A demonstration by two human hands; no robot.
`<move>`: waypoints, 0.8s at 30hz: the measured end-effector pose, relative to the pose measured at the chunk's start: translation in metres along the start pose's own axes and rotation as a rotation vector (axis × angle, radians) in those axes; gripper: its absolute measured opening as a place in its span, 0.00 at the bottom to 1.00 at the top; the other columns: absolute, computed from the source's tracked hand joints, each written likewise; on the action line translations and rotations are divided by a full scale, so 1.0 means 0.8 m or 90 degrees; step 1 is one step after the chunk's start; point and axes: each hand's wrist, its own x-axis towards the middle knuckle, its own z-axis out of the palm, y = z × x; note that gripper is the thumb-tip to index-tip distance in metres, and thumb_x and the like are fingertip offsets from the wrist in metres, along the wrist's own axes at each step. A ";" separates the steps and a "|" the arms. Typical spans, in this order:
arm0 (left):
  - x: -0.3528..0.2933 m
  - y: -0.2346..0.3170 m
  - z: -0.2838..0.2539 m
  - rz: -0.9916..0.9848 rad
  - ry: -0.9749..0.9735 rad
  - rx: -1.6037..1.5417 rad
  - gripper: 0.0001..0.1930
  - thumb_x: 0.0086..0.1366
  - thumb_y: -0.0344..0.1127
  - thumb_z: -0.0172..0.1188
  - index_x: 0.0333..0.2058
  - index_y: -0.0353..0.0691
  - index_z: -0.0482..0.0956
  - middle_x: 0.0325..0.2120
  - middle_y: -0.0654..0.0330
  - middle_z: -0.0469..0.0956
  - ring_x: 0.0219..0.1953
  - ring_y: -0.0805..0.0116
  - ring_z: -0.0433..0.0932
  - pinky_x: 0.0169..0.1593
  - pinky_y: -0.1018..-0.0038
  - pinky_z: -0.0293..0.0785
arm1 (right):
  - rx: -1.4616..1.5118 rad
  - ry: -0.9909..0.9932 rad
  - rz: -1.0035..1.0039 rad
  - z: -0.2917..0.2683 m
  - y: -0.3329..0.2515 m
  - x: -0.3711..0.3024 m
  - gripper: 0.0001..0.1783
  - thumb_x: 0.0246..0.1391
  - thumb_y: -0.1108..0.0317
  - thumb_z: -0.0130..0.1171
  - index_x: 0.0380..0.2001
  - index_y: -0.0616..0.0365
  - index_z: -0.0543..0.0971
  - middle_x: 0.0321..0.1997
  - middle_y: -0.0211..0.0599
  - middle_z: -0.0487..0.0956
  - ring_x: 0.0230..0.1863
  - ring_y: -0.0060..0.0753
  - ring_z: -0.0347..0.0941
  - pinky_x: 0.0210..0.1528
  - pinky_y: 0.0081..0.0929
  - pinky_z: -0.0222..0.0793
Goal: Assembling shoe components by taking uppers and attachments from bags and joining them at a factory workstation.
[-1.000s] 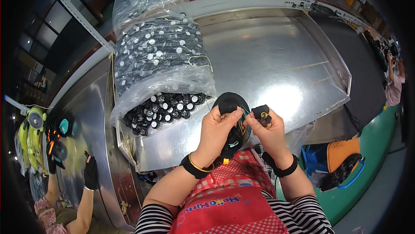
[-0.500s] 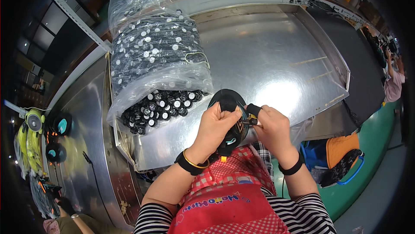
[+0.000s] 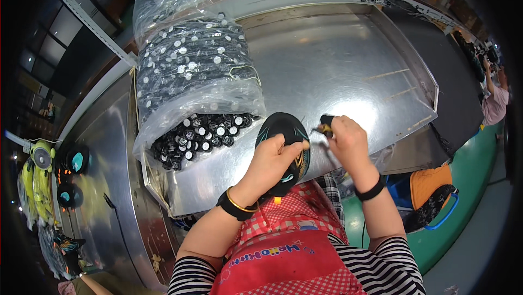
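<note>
A black shoe (image 3: 282,123) with teal and orange patterning lies at the near edge of the metal table, its rounded end pointing away from me. My left hand (image 3: 273,160) is closed over the shoe from the left, thumb and fingers gripping its top. Off to the shoe's right, raised and apart from it, my right hand (image 3: 348,140) holds a small tool (image 3: 322,130) with a thin metal tip and yellow and dark parts. Its exact kind is too small to make out. A black cover wraps one fingertip of that hand.
A clear plastic bag (image 3: 190,61) on the table's left spills black round parts (image 3: 193,138) with white discs. Black-and-teal shoes (image 3: 76,160) and a small green fan (image 3: 42,154) are far left. A blue-framed basket (image 3: 400,189) with orange cloth stands right.
My right hand has moved away from the shoe to the right with the tool, uncovering more of the shoe. My left hand stays on it.
</note>
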 end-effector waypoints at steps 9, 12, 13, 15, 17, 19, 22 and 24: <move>-0.009 0.002 -0.004 0.073 0.021 -0.005 0.09 0.67 0.35 0.52 0.36 0.36 0.78 0.29 0.67 0.79 0.29 0.84 0.72 0.33 0.83 0.68 | 0.034 -0.010 0.062 0.020 0.032 -0.001 0.10 0.37 0.78 0.63 0.26 0.61 0.73 0.24 0.39 0.74 0.29 0.40 0.73 0.32 0.33 0.68; -0.001 -0.002 -0.005 0.113 0.109 0.015 0.08 0.66 0.35 0.54 0.36 0.35 0.76 0.25 0.64 0.78 0.28 0.80 0.73 0.33 0.77 0.70 | 0.433 -0.049 0.344 0.010 -0.018 -0.011 0.11 0.43 0.74 0.66 0.32 0.61 0.76 0.26 0.38 0.76 0.30 0.32 0.74 0.32 0.26 0.69; 0.002 -0.010 -0.002 0.151 0.127 0.190 0.08 0.65 0.34 0.54 0.36 0.36 0.76 0.23 0.62 0.77 0.26 0.78 0.73 0.31 0.75 0.69 | 0.496 -0.055 0.287 0.002 -0.043 -0.009 0.11 0.46 0.72 0.66 0.33 0.61 0.77 0.27 0.37 0.76 0.30 0.28 0.74 0.32 0.24 0.68; 0.001 -0.009 0.003 0.297 0.150 0.460 0.06 0.61 0.33 0.58 0.35 0.38 0.74 0.18 0.58 0.71 0.20 0.70 0.71 0.27 0.70 0.66 | 0.529 -0.026 0.107 0.002 -0.065 -0.002 0.08 0.48 0.73 0.64 0.33 0.62 0.78 0.27 0.35 0.77 0.27 0.24 0.73 0.31 0.22 0.68; -0.005 0.007 0.009 0.231 0.130 0.344 0.06 0.61 0.32 0.59 0.35 0.38 0.74 0.17 0.60 0.71 0.20 0.73 0.70 0.26 0.73 0.65 | 0.521 -0.024 0.190 -0.003 -0.066 0.001 0.08 0.48 0.74 0.64 0.33 0.62 0.78 0.27 0.36 0.77 0.27 0.25 0.73 0.31 0.22 0.68; -0.004 0.013 0.009 0.111 0.056 0.022 0.06 0.61 0.31 0.61 0.34 0.37 0.74 0.18 0.69 0.70 0.21 0.83 0.67 0.25 0.81 0.62 | 0.556 -0.008 0.312 -0.004 -0.064 0.007 0.07 0.47 0.75 0.64 0.31 0.63 0.77 0.26 0.39 0.76 0.25 0.30 0.73 0.30 0.23 0.67; -0.001 0.008 0.002 0.087 0.044 -0.092 0.05 0.63 0.31 0.59 0.33 0.38 0.75 0.20 0.74 0.70 0.22 0.88 0.65 0.25 0.85 0.61 | 0.435 0.024 0.253 0.006 -0.048 0.001 0.06 0.47 0.75 0.64 0.29 0.63 0.77 0.27 0.39 0.77 0.25 0.33 0.74 0.30 0.23 0.68; 0.003 0.000 -0.001 0.088 0.062 -0.109 0.04 0.64 0.32 0.59 0.33 0.38 0.75 0.19 0.75 0.69 0.21 0.89 0.64 0.24 0.85 0.60 | 0.230 0.218 0.162 0.011 -0.044 -0.001 0.11 0.38 0.79 0.65 0.30 0.60 0.78 0.28 0.37 0.77 0.25 0.37 0.74 0.27 0.27 0.69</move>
